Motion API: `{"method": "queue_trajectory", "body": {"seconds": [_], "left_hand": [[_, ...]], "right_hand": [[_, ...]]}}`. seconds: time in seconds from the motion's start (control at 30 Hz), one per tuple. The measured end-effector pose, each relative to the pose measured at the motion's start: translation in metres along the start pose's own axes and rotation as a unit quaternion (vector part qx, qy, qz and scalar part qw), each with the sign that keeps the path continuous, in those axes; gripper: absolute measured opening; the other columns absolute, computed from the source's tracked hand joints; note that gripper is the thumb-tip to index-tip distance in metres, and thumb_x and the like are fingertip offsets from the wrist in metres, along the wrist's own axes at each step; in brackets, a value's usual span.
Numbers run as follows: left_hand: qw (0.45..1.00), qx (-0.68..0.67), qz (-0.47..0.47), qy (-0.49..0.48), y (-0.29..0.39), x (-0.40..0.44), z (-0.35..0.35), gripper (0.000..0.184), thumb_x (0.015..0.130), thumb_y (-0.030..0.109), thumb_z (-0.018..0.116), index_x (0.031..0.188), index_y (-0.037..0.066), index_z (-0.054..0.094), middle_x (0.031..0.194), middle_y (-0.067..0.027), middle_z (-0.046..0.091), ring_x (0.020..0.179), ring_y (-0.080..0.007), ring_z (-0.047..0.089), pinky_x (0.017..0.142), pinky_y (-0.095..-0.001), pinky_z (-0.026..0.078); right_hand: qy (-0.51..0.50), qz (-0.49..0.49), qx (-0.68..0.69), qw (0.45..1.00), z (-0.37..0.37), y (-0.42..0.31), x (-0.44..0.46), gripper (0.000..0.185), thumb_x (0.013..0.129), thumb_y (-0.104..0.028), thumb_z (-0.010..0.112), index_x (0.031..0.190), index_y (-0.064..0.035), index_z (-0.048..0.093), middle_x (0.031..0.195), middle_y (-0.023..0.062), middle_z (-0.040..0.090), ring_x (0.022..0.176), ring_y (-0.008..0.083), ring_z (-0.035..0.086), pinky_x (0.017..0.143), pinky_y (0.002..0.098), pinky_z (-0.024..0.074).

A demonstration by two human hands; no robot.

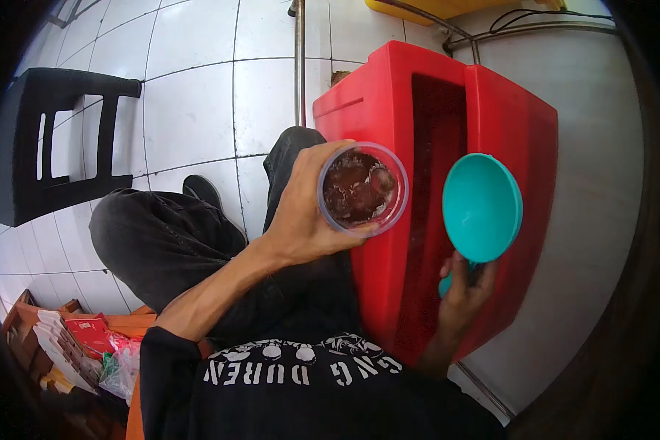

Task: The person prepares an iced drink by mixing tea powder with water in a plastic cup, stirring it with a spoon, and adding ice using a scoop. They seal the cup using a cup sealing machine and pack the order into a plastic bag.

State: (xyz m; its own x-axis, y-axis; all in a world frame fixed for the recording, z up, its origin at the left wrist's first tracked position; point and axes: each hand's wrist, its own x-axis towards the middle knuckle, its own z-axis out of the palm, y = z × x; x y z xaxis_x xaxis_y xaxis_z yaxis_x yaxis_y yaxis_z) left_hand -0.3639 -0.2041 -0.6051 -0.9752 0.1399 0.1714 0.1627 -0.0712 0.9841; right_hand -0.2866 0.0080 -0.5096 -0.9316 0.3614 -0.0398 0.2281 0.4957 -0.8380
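My left hand [301, 209] is wrapped round a clear plastic cup [401, 209], seen from above. Inside the cup is a dark brown drink [352, 187] with what look like pieces of ice. On the right, my right hand [466, 297] grips the handle of a teal plastic dipper [482, 207], its round bowl facing up toward me. Both hands are above a red plastic cooler box [374, 147], whose lid [513, 125] leaves a long dark gap; the contents in the gap are hard to make out.
A black plastic stool [26, 147] lies at the left on the white tiled floor [191, 44]. Papers and plastic bags [121, 367] sit at lower left. A metal rail [300, 66] stands behind the cooler, with a yellow object [447, 7] at the top.
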Motion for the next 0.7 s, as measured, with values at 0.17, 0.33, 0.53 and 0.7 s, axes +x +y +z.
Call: {"method": "queue_trajectory", "body": {"seconds": [0.17,0.33,0.53,0.7], "left_hand": [[1.000,0.008,-0.009,0.028,-0.003,0.005,-0.008,0.085,0.056,0.017,0.086,0.128,-0.001,0.042,0.121,-0.0151,0.048,0.113,-0.0299,0.048,0.097,-0.0381,0.040],[0.998,0.023,0.003,0.062,-0.001,0.005,-0.010,0.086,0.057,0.015,0.086,0.129,-0.001,0.041,0.120,-0.0158,0.046,0.113,-0.0280,0.049,0.097,-0.0359,0.042],[0.996,0.050,0.020,0.076,0.004,0.007,-0.010,0.085,0.058,0.016,0.086,0.129,0.000,0.041,0.120,-0.0150,0.046,0.113,-0.0288,0.048,0.097,-0.0364,0.042],[0.996,0.050,0.008,0.067,0.004,0.007,-0.013,0.085,0.058,0.017,0.086,0.128,0.000,0.041,0.121,-0.0155,0.047,0.115,-0.0308,0.045,0.097,-0.0388,0.040]], "right_hand": [[-0.023,-0.075,-0.317,0.945,-0.012,0.080,0.009,0.035,0.095,-0.010,0.048,0.128,0.0007,0.048,0.108,0.0116,0.060,0.077,0.0225,0.060,0.066,0.0366,0.0482],[-0.132,0.234,-0.219,0.938,0.017,0.227,0.055,0.042,0.098,-0.014,0.046,0.138,-0.0024,0.041,0.091,0.0092,0.061,0.070,0.0168,0.054,0.061,0.0329,0.0471],[-0.123,0.174,-0.350,0.912,0.078,0.268,0.123,0.036,0.097,-0.018,0.048,0.129,-0.0013,0.047,0.081,0.0044,0.057,0.063,0.0115,0.049,0.055,0.0272,0.0429],[-0.131,0.150,-0.325,0.925,0.108,0.249,0.132,0.032,0.097,-0.019,0.050,0.123,-0.0017,0.050,0.077,0.0027,0.054,0.060,0.0103,0.046,0.054,0.0259,0.0411]]}}
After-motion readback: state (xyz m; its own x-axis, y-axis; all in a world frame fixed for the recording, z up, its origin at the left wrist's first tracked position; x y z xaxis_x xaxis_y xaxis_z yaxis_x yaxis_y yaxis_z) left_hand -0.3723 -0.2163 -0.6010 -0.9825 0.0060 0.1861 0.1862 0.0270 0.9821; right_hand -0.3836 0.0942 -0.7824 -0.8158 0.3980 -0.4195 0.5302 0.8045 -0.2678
